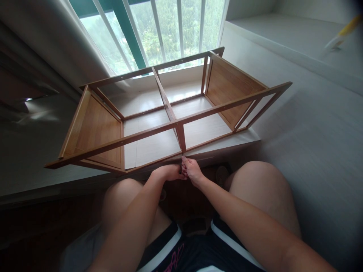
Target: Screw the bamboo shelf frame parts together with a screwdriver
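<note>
A brown wooden frame (141, 133) rests on a pale ledge, with slatted panels at both ends and a divider (164, 94) across its middle. Just at the near edge of this frame, below the foot of the divider, my two hands come together. My left hand (171, 172) has its fingers curled, partly hidden by the other hand. My right hand (193, 170) is closed, thumb and forefinger pinched near the lower rail. Whatever is between the fingers is too small or too hidden to make out.
Behind the frame is a barred window (167, 34). A grey curtain (56, 37) hangs at the left. On the right, a raised pale shelf (283, 37) bears a yellow-handled tool (347, 30), cut off at the picture's edge. My bare knees flank my arms below the ledge.
</note>
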Motion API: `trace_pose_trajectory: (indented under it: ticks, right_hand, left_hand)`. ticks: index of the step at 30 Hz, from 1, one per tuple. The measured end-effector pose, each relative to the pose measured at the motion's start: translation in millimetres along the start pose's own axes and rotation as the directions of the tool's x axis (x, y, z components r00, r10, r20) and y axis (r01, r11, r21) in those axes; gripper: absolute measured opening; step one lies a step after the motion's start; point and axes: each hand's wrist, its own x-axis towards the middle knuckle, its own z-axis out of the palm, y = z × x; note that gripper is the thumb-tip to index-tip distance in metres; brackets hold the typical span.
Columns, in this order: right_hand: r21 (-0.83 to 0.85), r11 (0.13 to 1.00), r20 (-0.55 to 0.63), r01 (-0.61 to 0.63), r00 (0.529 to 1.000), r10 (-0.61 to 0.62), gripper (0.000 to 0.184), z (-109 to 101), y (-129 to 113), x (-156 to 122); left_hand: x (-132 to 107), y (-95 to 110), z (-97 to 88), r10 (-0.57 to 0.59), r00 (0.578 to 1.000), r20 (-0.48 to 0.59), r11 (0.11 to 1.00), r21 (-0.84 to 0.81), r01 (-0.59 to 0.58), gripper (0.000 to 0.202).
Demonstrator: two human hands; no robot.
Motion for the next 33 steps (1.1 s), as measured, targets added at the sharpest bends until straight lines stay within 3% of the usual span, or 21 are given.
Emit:
trace_pose_trajectory:
  ticks: [4, 7, 11, 15, 25, 33]
  right_hand:
    - [-0.011, 1.0, -0.015, 0.023, 1.0, -0.023, 0.05, -1, 2, 0]
    - [-0.155, 0.984, -0.094, 0.091, 0.99, -0.106, 0.05, -3, 6, 1]
    - [-0.45, 0.877, -0.15, 0.169, 0.953, -0.262, 0.05, -6, 9, -2]
    - [-0.62, 0.757, -0.133, 0.205, 0.923, -0.36, 0.049, -7, 4, -7]
    - [-0.739, 0.646, -0.11, 0.192, 0.911, -0.397, 0.048, -5, -5, -10]
    - [-0.883, 0.455, -0.095, 0.118, 0.903, -0.419, 0.046, -5, -13, -11]
  left_hand:
    - [-1, 2, -1.0, -0.031, 1.0, -0.002, 0.999, 0.021, 0.031, 0.042]
    - [-3, 6, -3.0, -0.019, 1.0, -0.005, 0.999, 0.03, 0.019, 0.042]
    - [-5, 10, -5.5, -0.023, 1.0, -0.008, 0.999, 0.035, 0.024, 0.042]
    - [-5, 9, -5.3, -0.008, 1.0, -0.016, 0.999, 0.031, 0.009, 0.043]
    - [-2, 7, -2.8, 0.007, 1.0, -0.021, 1.0, 0.006, -0.007, 0.043]
    - [-3, 6, -1.6, -0.005, 1.0, -0.03, 1.0, -0.008, 0.005, 0.045]
